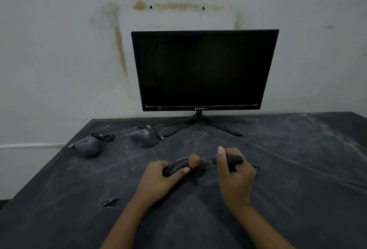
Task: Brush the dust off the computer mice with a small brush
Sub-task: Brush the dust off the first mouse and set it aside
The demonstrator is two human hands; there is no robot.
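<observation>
Left grip [158, 177] is closed round a black mouse [178, 166], thumb along its near edge and fingers wrapped over its left end; right grip [234, 171] is closed round the dark handle of a small brush [206, 161].

Far left on the bench [297, 169], near its back corner, a dusty mouse [87, 146] lies grey with powder. Its cable [103, 136] is bundled just behind it and its USB plug [71, 146] pokes out at its left side. To the right, well apart from it, a second dusty mouse [144, 138] sits with its own lead bunched behind. Nearer the front edge, a small tear [111, 202] shows in the dark, dust-streaked cloth over the bench.

At centre, the black mouse is tipped on its side, low over the cloth; whether it touches the cloth cannot be told. The brush's orange bristles press against the mouse's right end. The handle runs rightward through the right grip's curled fingers, with the thumb raised on top.

Behind, a dark monitor [204, 70] marked QWERTY stands on a splayed stand [200, 121] against a stained white wall [59, 50].
</observation>
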